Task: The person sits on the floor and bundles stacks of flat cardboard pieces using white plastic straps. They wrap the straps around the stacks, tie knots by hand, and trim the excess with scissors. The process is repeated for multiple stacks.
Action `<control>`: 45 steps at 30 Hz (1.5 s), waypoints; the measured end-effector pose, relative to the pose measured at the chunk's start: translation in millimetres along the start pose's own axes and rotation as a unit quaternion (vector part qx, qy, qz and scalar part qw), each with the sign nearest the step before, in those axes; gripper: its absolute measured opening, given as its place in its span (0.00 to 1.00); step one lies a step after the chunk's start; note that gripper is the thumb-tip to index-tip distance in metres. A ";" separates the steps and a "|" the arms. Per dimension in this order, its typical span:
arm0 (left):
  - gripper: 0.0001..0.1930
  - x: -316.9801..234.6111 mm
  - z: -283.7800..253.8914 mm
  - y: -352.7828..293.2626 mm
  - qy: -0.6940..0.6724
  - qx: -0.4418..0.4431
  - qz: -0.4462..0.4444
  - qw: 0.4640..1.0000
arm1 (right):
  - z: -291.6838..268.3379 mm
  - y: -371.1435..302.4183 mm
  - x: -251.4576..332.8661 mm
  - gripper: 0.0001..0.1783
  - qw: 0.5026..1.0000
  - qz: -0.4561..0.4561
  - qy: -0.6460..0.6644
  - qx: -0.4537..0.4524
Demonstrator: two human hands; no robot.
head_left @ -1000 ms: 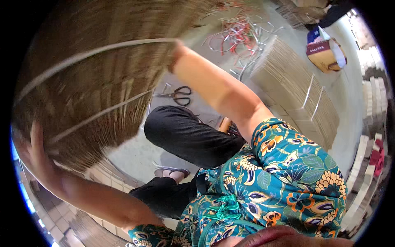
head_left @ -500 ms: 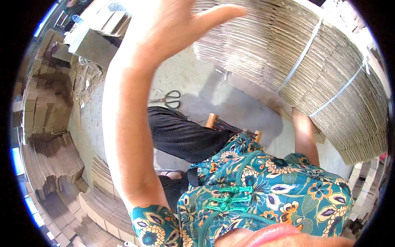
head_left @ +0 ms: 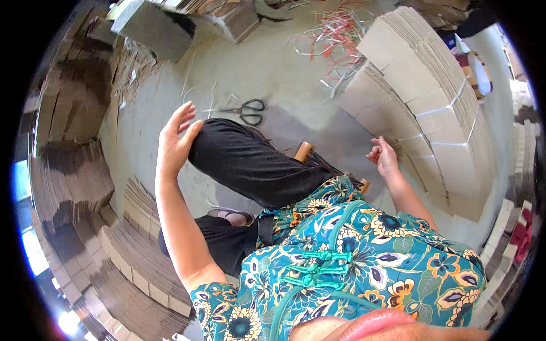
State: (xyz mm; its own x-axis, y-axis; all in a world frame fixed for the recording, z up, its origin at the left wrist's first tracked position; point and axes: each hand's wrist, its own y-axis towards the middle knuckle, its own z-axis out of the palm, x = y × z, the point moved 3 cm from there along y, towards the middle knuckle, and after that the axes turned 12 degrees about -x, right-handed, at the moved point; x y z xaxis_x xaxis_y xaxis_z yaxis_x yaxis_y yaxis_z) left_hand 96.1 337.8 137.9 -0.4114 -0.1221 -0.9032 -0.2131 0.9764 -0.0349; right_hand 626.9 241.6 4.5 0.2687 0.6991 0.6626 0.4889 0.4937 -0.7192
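My left hand [head_left: 178,139] hovers beside my black-trousered knee, thumb and fingers apart, with nothing in it. Lower right, my right hand [head_left: 384,158] has loosely bent fingers, spread a little, and I see nothing in them. It is nearest to a stack of flat grey-brown cardboard [head_left: 372,105] on the floor. Against that stack leans a taller cardboard bundle [head_left: 418,62], bound by white straps [head_left: 452,105]. Scissors with black handles [head_left: 251,112] lie on the floor beyond my knee; part of their blades is hard to make out.
Red and white strap scraps [head_left: 335,34] litter the floor at the far side. Piled cardboard [head_left: 74,170] lines the left, with more stacks [head_left: 153,278] at the lower left. A grey block-shaped pile [head_left: 151,28] stands far left. A wooden stool part [head_left: 305,151] shows under me.
The strapped bundle, which loomed large and close with its layered edges showing, now stands lower at the right. My left hand has come down, and my right hand is out from beneath the bundle.
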 end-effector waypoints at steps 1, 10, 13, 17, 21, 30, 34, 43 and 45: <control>0.22 11.2 -12.8 -10.9 -0.029 -0.013 -0.041 0.999 | 8.4 -1.7 0.1 0.20 0.999 -0.010 -0.028 0.017; 0.20 22.2 -70.6 -55.6 -0.028 -0.096 -0.115 0.988 | 137.2 25.6 34.2 0.14 0.942 -0.157 -0.254 0.154; 0.20 19.5 -88.8 -85.1 0.011 -0.110 -0.132 0.985 | 171.0 29.2 40.7 0.14 0.914 -0.178 -0.320 0.173; 0.20 27.9 -110.0 -103.7 0.028 -0.138 -0.200 0.970 | 205.3 70.6 48.8 0.15 0.884 -0.183 -0.391 0.178; 0.19 33.2 -68.6 -81.1 0.013 -0.131 -0.219 0.967 | 230.0 108.6 86.2 0.18 0.759 -0.247 -0.568 0.202; 0.20 107.4 91.9 -97.8 -0.008 0.063 -0.225 0.972 | 130.3 182.1 163.1 0.25 0.760 -0.369 -0.520 -0.124; 0.22 108.6 128.6 -135.1 -0.051 0.131 -0.287 0.947 | 91.0 181.6 207.9 0.29 0.737 -0.404 -0.510 -0.183; 0.21 85.0 132.2 -153.1 0.026 0.170 -0.238 0.956 | 100.8 189.8 264.2 0.25 0.678 -0.402 -0.582 -0.200; 0.20 85.5 134.9 -148.8 0.022 0.163 -0.224 0.961 | 107.5 188.5 265.1 0.21 0.661 -0.389 -0.612 -0.191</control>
State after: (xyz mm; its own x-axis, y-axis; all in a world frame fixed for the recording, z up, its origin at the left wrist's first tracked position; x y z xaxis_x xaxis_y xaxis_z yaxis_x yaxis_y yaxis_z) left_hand 212.2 206.1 8.2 -0.3822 -0.5432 -0.7476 -0.0913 0.8272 -0.5544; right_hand 701.1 575.6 22.2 -0.9468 0.3199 -0.0342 0.3201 0.9474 0.0006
